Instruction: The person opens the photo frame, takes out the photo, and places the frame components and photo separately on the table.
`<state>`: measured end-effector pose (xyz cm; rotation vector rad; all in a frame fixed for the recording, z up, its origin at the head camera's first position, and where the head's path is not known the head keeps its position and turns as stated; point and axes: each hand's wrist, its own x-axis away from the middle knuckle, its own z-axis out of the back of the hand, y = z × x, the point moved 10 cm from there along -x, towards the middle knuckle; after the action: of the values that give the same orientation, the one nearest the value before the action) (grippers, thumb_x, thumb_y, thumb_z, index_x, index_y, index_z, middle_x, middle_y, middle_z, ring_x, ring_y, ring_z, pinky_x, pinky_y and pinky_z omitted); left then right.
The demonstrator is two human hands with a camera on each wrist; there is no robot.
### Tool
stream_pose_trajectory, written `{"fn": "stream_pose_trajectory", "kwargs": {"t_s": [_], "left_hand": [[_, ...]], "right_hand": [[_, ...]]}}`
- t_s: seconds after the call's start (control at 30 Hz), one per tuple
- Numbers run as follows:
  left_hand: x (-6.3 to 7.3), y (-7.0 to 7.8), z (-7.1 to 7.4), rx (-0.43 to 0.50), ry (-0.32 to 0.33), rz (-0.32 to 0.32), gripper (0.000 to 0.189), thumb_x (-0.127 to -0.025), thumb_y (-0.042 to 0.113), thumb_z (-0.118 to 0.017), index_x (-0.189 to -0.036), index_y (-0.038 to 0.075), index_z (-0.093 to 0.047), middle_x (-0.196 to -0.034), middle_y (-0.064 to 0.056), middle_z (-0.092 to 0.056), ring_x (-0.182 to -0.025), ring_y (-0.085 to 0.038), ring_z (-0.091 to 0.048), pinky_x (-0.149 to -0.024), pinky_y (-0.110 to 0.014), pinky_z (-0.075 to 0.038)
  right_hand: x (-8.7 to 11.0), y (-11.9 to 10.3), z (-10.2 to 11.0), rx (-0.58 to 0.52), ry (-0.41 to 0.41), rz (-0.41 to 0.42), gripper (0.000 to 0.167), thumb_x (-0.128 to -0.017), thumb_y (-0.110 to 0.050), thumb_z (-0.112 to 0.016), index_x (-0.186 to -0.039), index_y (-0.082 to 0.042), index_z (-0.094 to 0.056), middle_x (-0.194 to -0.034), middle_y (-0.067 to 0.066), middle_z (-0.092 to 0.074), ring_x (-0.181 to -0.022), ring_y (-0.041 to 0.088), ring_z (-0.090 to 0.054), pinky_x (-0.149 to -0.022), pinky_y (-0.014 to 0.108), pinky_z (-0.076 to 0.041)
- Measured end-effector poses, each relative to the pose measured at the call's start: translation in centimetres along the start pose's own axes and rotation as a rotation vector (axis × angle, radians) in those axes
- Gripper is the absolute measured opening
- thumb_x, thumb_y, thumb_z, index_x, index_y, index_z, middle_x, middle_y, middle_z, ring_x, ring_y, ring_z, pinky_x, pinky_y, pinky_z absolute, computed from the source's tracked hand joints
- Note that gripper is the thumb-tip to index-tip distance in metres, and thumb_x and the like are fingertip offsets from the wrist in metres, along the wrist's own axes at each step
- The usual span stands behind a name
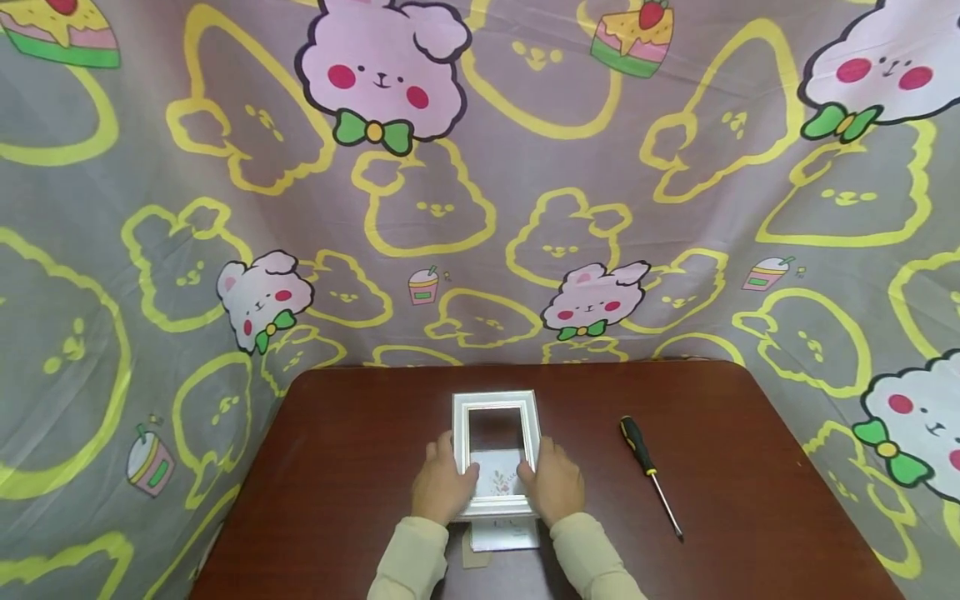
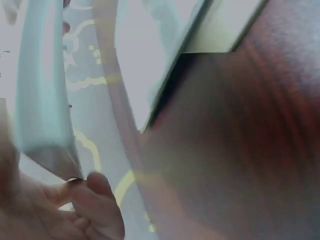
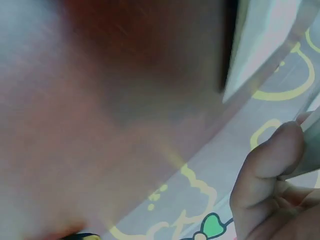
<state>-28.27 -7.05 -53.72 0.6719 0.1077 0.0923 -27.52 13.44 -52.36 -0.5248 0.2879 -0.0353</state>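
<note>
Both hands hold a white picture frame [image 1: 461,417] above the dark table, near its middle. My left hand [image 1: 441,483] grips the left side, thumb on the front face. On the opposite side my right hand [image 1: 557,483] grips likewise. In the wrist views, fingers curl against the edge of the frame [image 2: 42,75] and around the other side of the frame [image 3: 311,147]. Through the opening shows a white sheet with a small floral print [image 1: 498,477]. Its lower part [image 1: 504,535] sticks out below the frame, with the frame's bottom bar hiding its middle.
A screwdriver [image 1: 639,446] with a black and yellow handle lies to the right, tip toward the front. A small tan piece [image 1: 475,557] pokes out at the sheet's lower left. Patterned cloth [image 1: 487,283] hangs behind and on both sides of the brown table [image 1: 337,467].
</note>
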Motion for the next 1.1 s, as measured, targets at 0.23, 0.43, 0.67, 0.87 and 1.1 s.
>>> {"fn": "stream_pose_trajectory", "kwargs": {"t_s": [0.23, 0.43, 0.67, 0.87, 1.1], "left_hand": [[-2.3, 0.9, 1.4, -0.137, 0.093, -0.037, 0.056, -0.082, 0.024, -0.076, -0.125, -0.005, -0.056, -0.099, -0.023, -0.055, -0.073, -0.043, -0.064, -0.059, -0.055, -0.052], [-6.4, -0.3, 1.7, -0.223, 0.079, -0.021, 0.046, -0.084, 0.025, -0.075, -0.113, -0.008, -0.06, -0.096, -0.024, -0.056, -0.072, -0.045, -0.065, -0.063, -0.055, -0.053], [-9.2, -3.0, 1.2, -0.258, 0.026, 0.05, 0.049, -0.086, 0.025, -0.075, -0.117, -0.008, -0.058, -0.104, -0.025, -0.053, -0.073, -0.044, -0.065, -0.066, -0.055, -0.054], [-10.2, -4.6, -0.4, -0.287, -0.007, 0.074, 0.051, -0.09, 0.025, -0.075, -0.122, -0.01, -0.056, -0.105, -0.026, -0.051, -0.075, -0.041, -0.065, -0.067, -0.053, -0.055], [-10.5, -6.2, -1.4, -0.225, -0.004, 0.1, 0.054, -0.089, 0.026, -0.077, -0.124, -0.008, -0.055, -0.104, -0.025, -0.05, -0.084, -0.043, -0.064, -0.07, -0.054, -0.053]], "right_hand": [[-4.5, -0.6, -1.6, -0.004, -0.06, -0.065, 0.045, -0.09, -0.031, -0.073, -0.113, 0.005, -0.061, -0.094, 0.022, -0.06, -0.077, 0.047, -0.066, -0.067, 0.057, -0.054], [-7.8, -1.7, -4.1, -0.099, -0.163, -0.077, 0.044, -0.094, -0.028, -0.068, -0.12, 0.007, -0.061, -0.103, 0.025, -0.061, -0.088, 0.047, -0.065, -0.078, 0.058, -0.053], [-9.5, -2.7, -7.5, -0.158, -0.291, -0.073, 0.046, -0.089, -0.018, -0.065, -0.126, 0.009, -0.058, -0.115, 0.031, -0.058, -0.097, 0.05, -0.063, -0.085, 0.059, -0.051], [-10.0, -2.6, -10.1, -0.144, -0.36, -0.067, 0.051, -0.084, -0.012, -0.065, -0.13, 0.01, -0.055, -0.116, 0.033, -0.056, -0.094, 0.048, -0.063, -0.084, 0.057, -0.052], [-10.0, -2.6, -11.7, -0.144, -0.381, -0.043, 0.051, -0.086, -0.009, -0.07, -0.13, 0.011, -0.053, -0.111, 0.03, -0.058, -0.098, 0.045, -0.063, -0.086, 0.056, -0.051]]}}
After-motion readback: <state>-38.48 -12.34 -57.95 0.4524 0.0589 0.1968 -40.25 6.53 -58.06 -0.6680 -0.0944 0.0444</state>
